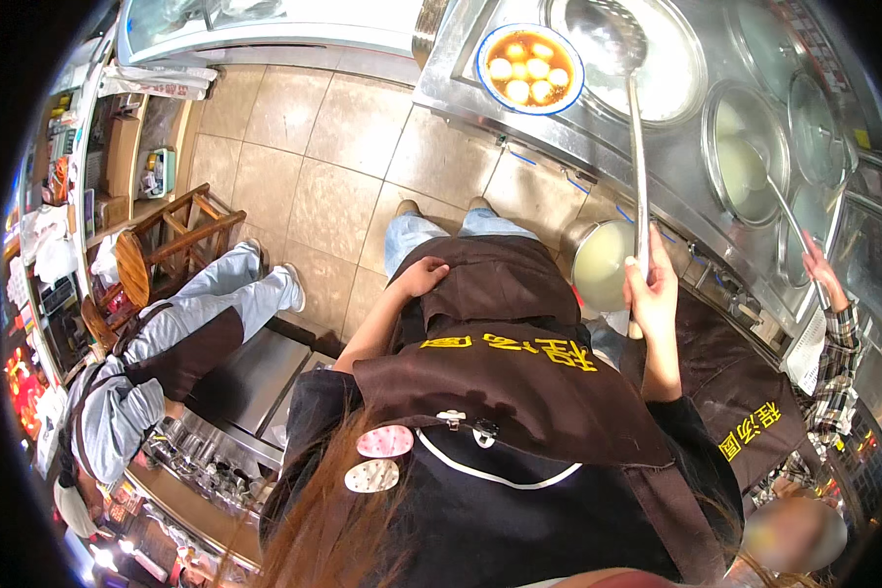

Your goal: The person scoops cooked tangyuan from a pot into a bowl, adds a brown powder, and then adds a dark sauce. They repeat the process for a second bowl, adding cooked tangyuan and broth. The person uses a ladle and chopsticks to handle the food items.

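Note:
My right hand (653, 287) grips the long metal handle of a slotted ladle (636, 140). Its perforated head is over a large round pot (691, 88), where glare and pale liquid hide the detail. Beside that pot, on the steel counter's corner, stands a white bowl with a blue rim (483, 72). Several white round dumplings (537, 68) sit in its brown broth. My left hand (425, 278) rests against the front of my brown apron (500, 294), fingers bent; whether they pinch the cloth is unclear.
A co-worker's hand (819, 268) on my right holds a ladle in another pot (731, 176). A lower pot of pale liquid (603, 268) stands near my right hand. On my left are another person (213, 323), a wooden stool (132, 268) and loaded shelves (140, 147).

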The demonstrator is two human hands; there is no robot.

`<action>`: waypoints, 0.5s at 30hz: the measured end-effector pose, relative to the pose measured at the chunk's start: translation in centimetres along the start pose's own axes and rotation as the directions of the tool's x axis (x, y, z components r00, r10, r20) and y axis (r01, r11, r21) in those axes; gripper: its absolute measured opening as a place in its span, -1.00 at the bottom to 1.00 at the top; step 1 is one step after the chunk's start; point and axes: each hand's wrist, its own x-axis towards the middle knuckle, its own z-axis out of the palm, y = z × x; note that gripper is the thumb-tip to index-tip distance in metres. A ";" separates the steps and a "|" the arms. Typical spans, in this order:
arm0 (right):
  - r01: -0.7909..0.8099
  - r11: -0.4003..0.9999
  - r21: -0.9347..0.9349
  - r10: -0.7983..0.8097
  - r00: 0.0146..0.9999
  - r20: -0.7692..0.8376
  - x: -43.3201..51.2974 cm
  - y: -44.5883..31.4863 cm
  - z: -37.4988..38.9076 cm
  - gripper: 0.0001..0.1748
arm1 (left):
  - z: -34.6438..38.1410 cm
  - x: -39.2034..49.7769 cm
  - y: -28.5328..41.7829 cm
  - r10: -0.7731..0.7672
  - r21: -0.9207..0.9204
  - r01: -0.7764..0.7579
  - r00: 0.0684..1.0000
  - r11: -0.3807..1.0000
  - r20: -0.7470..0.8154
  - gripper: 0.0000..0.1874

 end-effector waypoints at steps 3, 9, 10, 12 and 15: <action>-0.059 0.997 0.042 0.055 0.994 0.098 -1.1 -2.3 1.8 -0.42 | 0.3 0.4 -1.9 -0.053 -0.027 0.051 0.996 0.998 -0.075 -0.53; -0.002 0.990 -0.140 0.021 0.991 0.135 -1.2 -2.4 4.6 -0.43 | 0.3 0.3 -2.8 -0.053 -0.054 0.048 0.993 0.997 -0.105 -0.53; 0.052 0.984 -0.173 -0.029 0.991 0.134 -1.2 -2.3 4.8 -0.43 | 0.4 0.4 -3.3 -0.055 -0.068 0.048 0.993 0.997 -0.109 -0.53; 0.160 0.958 -0.236 -0.131 0.982 0.134 -1.2 -1.8 5.3 -0.43 | 0.4 0.3 -3.7 -0.055 -0.079 0.046 0.992 0.996 -0.115 -0.53; 0.085 0.980 -0.179 -0.065 0.991 0.118 -1.5 -1.4 5.6 -0.43 | 0.2 -0.1 -3.6 -0.051 -0.077 0.042 0.991 0.996 -0.123 -0.52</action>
